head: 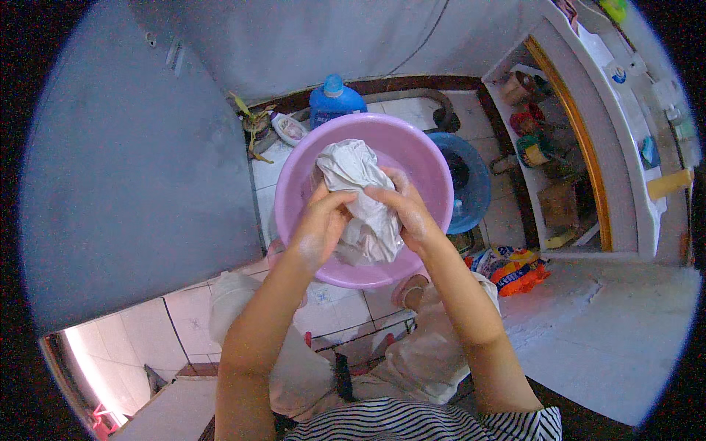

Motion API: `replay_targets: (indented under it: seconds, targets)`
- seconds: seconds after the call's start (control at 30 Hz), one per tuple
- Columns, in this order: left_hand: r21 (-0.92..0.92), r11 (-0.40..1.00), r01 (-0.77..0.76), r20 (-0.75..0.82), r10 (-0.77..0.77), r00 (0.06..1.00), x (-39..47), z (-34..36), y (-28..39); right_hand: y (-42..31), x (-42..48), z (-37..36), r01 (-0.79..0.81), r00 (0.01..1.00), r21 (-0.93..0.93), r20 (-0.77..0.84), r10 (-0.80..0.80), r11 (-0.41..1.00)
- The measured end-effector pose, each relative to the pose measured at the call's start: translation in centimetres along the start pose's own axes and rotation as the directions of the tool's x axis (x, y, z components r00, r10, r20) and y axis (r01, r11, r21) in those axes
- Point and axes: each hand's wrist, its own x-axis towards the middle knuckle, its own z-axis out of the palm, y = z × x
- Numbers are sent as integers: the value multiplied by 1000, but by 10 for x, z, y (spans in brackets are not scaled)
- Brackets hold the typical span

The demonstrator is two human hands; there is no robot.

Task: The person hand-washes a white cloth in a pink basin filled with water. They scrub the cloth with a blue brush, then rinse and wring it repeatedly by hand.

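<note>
A bunched white cloth hangs between my two hands over a pink plastic basin. My left hand grips its left side, thumb across the front. On the right, my right hand pinches the cloth, its thumb pointing inward near the middle. Both hands look wet, with whitish suds on the wrists. The cloth's lower end droops toward the bottom of the basin; whether it touches water there I cannot tell. My fingers behind the cloth are mostly hidden.
Behind the basin stand a blue detergent bottle and a white bottle. A blue tub with dark contents sits at its right. Farther right are a colourful plastic bag and a cabinet holding several things. A grey wall rises on the left.
</note>
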Motion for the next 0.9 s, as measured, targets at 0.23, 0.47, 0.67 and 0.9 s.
replay_targets:
  seconds: [0.23, 0.47, 0.67, 0.9]
  targets:
    - [-173, 985, 7, -92, -23, 996, 6, -3, 7, 12, -3, 4, 125, 990, -98, 73, -118, 987]
    - [45, 999, -3, -178, 11, 984, 3, -20, 8, 7, 5, 0, 158, 987, -32, -11, -158, 987]
    - [144, 988, -51, -330, 96, 939, 0, -19, 12, 9, 18, -23, 273, 959, 112, -111, -261, 956]
    - [64, 995, -71, -181, 81, 980, -5, -14, 16, 0, 7, -10, 220, 950, -436, -106, -292, 873]
